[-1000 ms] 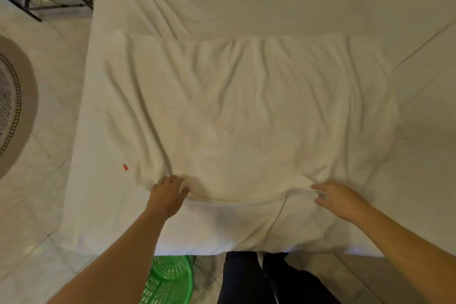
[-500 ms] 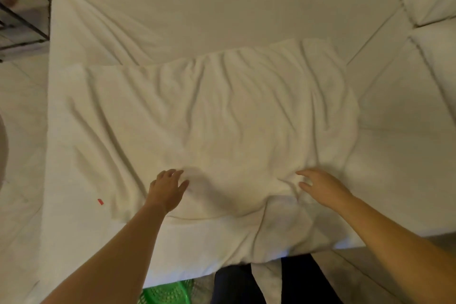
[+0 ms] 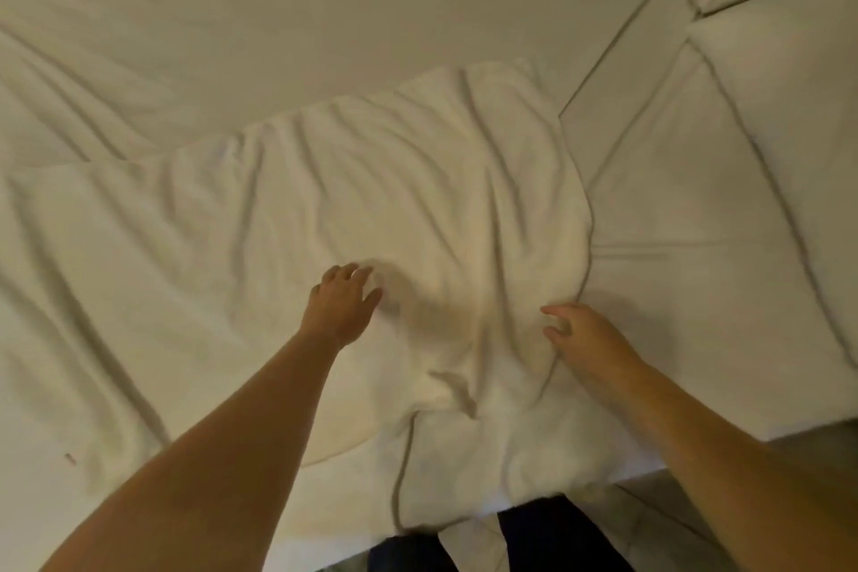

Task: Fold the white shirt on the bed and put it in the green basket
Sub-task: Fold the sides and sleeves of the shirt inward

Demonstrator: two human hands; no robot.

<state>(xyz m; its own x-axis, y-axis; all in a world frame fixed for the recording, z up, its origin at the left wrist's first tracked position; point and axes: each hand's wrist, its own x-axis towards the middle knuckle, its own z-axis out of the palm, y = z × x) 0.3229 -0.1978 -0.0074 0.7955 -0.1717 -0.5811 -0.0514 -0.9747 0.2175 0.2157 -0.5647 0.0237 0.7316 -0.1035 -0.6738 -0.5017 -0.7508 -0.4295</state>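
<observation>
Hands laid on the spread shirt, fold not yet made

Cloth is spread wide across the middle of the frame: the white shirt (image 3: 371, 200) lies flat but creased on the bed (image 3: 325, 5), its far edge running up toward the centre and its near edge close to the bed's lower edge. It appears to be laid out this way so that an even fold can be made. The left hand (image 3: 341, 307) is set on the fabric at centre, its grip loose, fingers spread and nothing pinched; this is judged to be pressing or smoothing. The right hand (image 3: 582, 334) is placed at the shirt's right border, fingers curled yet apart, with no cloth clearly held between them; a bunched ridge of fabric sits just beside it, so a gathering of that edge seems likely. Pillows (image 3: 766, 74) are seen at the upper right, well apart from the shirt. No green basket is shown in this view, so its contents cannot be told; the shirt is certainly not in it.
</observation>
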